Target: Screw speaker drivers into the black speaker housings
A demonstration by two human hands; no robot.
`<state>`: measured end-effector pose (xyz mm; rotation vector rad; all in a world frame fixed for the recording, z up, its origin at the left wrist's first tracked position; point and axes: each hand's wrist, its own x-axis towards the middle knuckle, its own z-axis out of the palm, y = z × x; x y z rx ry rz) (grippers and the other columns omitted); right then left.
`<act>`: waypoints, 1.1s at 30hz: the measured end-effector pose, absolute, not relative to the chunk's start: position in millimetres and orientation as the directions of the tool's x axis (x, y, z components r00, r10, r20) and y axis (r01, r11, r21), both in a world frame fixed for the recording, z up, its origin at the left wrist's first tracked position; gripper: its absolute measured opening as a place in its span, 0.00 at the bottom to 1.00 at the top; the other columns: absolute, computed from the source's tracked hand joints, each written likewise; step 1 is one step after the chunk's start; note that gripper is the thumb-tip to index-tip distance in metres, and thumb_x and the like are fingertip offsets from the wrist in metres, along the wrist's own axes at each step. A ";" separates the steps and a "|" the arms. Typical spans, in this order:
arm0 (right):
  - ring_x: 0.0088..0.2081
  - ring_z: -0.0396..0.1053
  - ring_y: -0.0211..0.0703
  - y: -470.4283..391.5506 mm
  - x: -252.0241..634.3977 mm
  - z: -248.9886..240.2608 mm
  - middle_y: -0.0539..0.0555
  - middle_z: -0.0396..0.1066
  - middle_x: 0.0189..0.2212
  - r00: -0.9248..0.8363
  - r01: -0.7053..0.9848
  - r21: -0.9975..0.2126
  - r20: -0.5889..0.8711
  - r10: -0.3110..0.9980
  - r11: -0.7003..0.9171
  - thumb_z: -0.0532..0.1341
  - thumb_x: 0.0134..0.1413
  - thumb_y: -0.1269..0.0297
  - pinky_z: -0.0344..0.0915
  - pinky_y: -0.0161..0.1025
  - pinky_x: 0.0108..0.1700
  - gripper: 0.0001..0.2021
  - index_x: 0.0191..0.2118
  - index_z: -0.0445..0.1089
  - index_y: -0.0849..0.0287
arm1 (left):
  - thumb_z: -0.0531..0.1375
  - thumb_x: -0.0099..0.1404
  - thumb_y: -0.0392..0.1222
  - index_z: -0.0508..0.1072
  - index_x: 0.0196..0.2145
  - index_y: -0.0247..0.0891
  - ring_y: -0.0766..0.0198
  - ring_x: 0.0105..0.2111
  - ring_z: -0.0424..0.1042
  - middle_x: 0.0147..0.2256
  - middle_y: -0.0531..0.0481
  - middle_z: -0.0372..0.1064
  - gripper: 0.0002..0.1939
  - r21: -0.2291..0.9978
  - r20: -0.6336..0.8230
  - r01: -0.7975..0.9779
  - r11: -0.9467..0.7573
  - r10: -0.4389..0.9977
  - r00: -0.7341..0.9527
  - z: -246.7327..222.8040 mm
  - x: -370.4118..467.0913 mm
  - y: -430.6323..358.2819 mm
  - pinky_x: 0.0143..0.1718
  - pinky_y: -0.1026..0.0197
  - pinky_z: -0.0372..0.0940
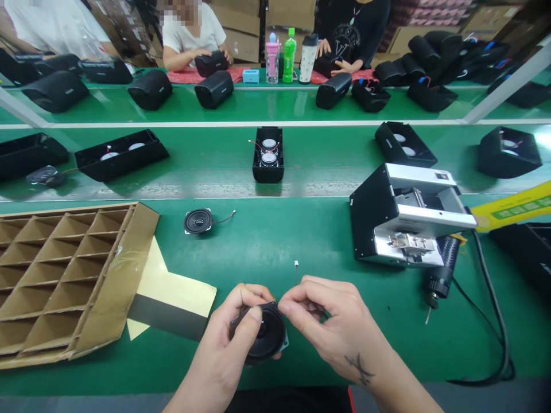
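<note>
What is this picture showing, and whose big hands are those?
There is no robot here. One picture, taken by a camera worn on a person's head, looks forward and down at that person's own bare hands.

The left hand holds a round black speaker. The right hand has its fingertips pinched close to the speaker's edge. A tiny white plug on a thin wire shows just beyond them; whether they grip the wire is hard to tell.

On the green work surface lies another round black speaker with a wire. To the left is a brown cardboard tray split into little compartments. To the right stands a silver and black boxy machine. Farther back, other people are at work.
</note>
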<state>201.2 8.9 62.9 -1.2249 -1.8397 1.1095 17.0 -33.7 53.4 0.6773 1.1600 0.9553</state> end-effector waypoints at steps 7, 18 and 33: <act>0.24 0.63 0.33 8.3 204.2 59.6 0.47 0.69 0.23 -0.359 0.399 -0.871 0.137 0.923 0.285 0.65 0.67 0.68 0.58 0.34 0.27 0.08 0.36 0.81 0.58 | 0.63 0.71 0.57 0.72 0.36 0.41 0.61 0.36 0.73 0.46 0.50 0.67 0.16 0.839 -0.473 -0.256 0.481 0.876 0.095 54.7 15.1 -36.0 0.35 0.58 0.77; 0.31 0.69 0.37 22.6 219.4 60.2 0.48 0.76 0.31 -0.543 0.544 -0.746 0.036 0.839 0.385 0.62 0.71 0.60 0.61 0.37 0.36 0.08 0.44 0.79 0.56 | 0.58 0.73 0.63 0.81 0.49 0.50 0.50 0.53 0.72 0.48 0.49 0.79 0.21 0.873 -0.407 0.270 0.406 0.912 -0.054 61.6 1.3 -46.2 0.49 0.61 0.67; 0.27 0.65 0.33 24.3 213.9 67.7 0.43 0.71 0.25 -0.484 0.509 -0.829 -0.054 0.873 0.230 0.64 0.67 0.63 0.58 0.35 0.32 0.12 0.29 0.71 0.55 | 0.53 0.76 0.61 0.77 0.45 0.45 0.55 0.48 0.70 0.46 0.48 0.74 0.21 0.890 -0.450 0.079 0.449 0.838 0.309 48.2 -10.3 -36.4 0.50 0.59 0.65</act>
